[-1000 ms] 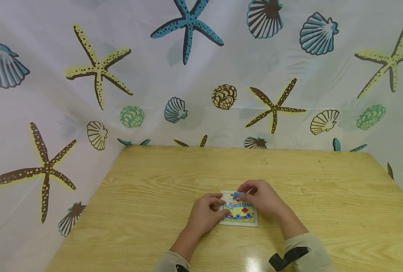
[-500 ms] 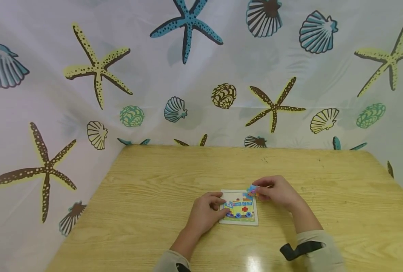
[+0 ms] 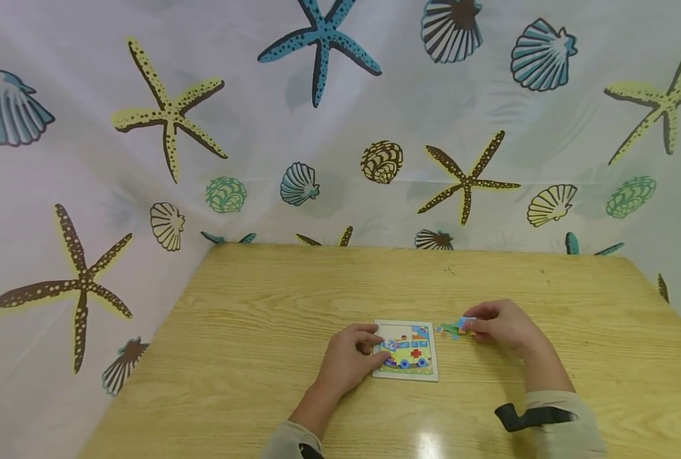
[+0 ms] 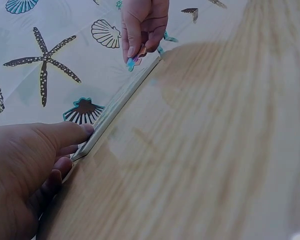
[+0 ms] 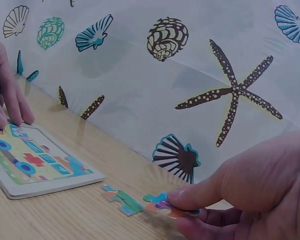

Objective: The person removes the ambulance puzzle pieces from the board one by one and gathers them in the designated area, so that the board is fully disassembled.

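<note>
In the head view, a square jigsaw puzzle (image 3: 415, 347) showing a yellow ambulance lies on the table in a white frame. Its upper left part is bare. My left hand (image 3: 349, 357) holds the frame's left side, with the thumb over the picture's lower left. To the right of the frame, my right hand (image 3: 504, 325) pinches a blue, purple and orange puzzle piece (image 5: 160, 202) between thumb and fingers. Beside it, a green and orange puzzle piece (image 5: 122, 200) lies close to the frame's corner. The right fingertips are partly hidden under the held piece.
The wood-grain table (image 3: 294, 287) reaches back to a white curtain (image 3: 340, 146) printed with starfish and shells. That cloth also borders the table's left and right sides. Black straps (image 3: 532, 417) cross both sleeves.
My right hand has moved right from above the puzzle's top, carrying the piece to the table beside the frame. The green piece now shows there. My left hand stays on the frame.
</note>
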Motion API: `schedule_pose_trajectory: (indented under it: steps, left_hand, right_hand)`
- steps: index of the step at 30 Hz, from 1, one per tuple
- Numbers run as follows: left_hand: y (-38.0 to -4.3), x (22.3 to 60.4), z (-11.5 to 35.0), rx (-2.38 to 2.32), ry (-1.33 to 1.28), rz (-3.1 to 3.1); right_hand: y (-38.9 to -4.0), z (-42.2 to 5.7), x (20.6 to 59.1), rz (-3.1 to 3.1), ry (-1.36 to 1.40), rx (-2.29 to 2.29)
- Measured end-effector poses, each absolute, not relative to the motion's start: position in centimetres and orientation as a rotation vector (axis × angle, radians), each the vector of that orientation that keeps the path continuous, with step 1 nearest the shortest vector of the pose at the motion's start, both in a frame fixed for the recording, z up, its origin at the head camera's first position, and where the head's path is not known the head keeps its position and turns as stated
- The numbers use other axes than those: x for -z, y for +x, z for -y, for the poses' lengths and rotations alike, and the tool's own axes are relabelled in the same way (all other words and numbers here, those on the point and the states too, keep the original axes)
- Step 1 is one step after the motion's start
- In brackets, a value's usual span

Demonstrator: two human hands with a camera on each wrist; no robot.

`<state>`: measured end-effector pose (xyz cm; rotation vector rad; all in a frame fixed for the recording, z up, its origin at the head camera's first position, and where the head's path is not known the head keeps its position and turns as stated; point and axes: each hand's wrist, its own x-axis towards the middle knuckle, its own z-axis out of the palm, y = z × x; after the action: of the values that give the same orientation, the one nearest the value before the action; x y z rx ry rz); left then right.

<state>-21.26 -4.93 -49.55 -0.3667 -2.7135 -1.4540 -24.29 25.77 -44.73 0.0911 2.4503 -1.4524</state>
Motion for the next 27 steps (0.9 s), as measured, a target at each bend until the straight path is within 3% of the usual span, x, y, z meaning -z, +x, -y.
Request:
schedule_pose_trajectory:
  steps: [9, 27]
  left_hand:
    - [-21.3, 49.6, 4.8, 1.463, -0.387, 2.709]
    - [-21.2, 49.6, 5.0, 1.444, -0.36, 2.73]
  right_hand:
    - [-23.9, -27.2, 44.7, -2.505, 0.114, 1.41]
    - [-23.8, -25.3, 44.1, -2.768, 0.07, 1.152]
